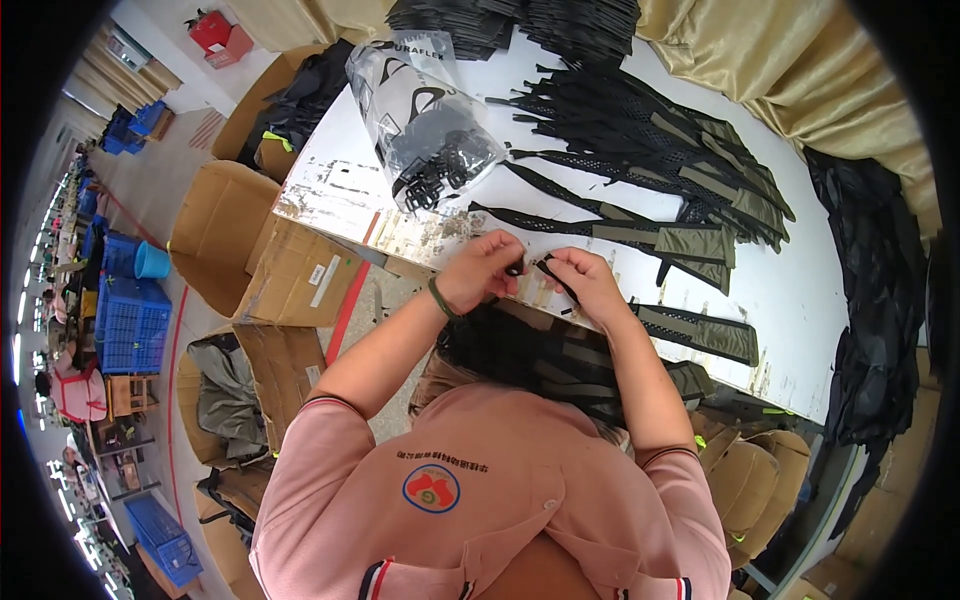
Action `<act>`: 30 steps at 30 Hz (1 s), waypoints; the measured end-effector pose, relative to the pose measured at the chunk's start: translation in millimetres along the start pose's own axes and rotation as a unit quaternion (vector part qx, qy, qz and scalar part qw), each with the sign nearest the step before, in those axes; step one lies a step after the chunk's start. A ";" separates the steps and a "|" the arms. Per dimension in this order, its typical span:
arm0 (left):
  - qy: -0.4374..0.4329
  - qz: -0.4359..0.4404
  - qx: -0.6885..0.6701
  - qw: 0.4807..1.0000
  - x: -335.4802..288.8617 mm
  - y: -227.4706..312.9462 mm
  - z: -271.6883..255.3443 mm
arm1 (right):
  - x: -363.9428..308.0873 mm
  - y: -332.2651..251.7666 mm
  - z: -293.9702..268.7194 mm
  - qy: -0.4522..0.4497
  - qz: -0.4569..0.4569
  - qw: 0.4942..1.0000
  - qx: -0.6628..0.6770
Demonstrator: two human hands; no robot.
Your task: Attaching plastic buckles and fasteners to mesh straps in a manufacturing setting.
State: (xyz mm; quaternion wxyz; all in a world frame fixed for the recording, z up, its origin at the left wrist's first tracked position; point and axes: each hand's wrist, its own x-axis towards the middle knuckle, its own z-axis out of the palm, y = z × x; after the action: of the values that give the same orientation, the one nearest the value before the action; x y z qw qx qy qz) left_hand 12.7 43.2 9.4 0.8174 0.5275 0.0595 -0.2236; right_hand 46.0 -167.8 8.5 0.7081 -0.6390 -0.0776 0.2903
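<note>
My left hand (480, 272) is closed in a pinch on a small black plastic piece (515, 267), likely a buckle but too small to be sure. Close beside it, my right hand (592, 286) pinches a narrow black webbing strap (556, 276), its end pointing toward the left hand. A small gap separates the two. Both hands are over the near edge of the white table (790, 330). Right of them lies a black mesh shoulder strap (700, 335) with an olive panel. Dark straps (530, 345) hang across my lap under my forearms.
Beyond the hands, a clear plastic bag (425, 125) holds black buckles. Many similar straps (640, 130) are piled at the far right, below black stacks (560, 30). Cardboard boxes (285, 270) stand left of the table; another box (755, 480) is at lower right.
</note>
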 end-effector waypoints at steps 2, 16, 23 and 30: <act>-0.024 -0.028 -0.049 0.998 -1.4 -6.8 8.5 | -5.3 -3.6 -2.3 -0.004 -0.001 1.000 -0.016; -0.064 0.009 -0.016 0.998 -6.5 -7.6 21.6 | -23.1 -18.5 -12.0 -0.051 0.033 0.998 -0.005; -0.114 0.034 -0.002 0.993 -5.4 -6.5 20.2 | -26.0 -20.8 -13.3 -0.078 0.043 0.994 0.061; -0.094 0.023 0.032 0.995 1.1 -5.3 20.1 | -27.7 -19.8 -13.5 -0.113 0.063 0.992 -0.002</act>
State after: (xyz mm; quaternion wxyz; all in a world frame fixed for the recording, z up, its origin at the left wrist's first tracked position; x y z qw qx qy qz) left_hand 8.6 23.1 13.4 0.8072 0.5311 -0.0371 -0.2549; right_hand 36.0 -193.9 32.2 0.6738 -0.6074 -0.1172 0.4041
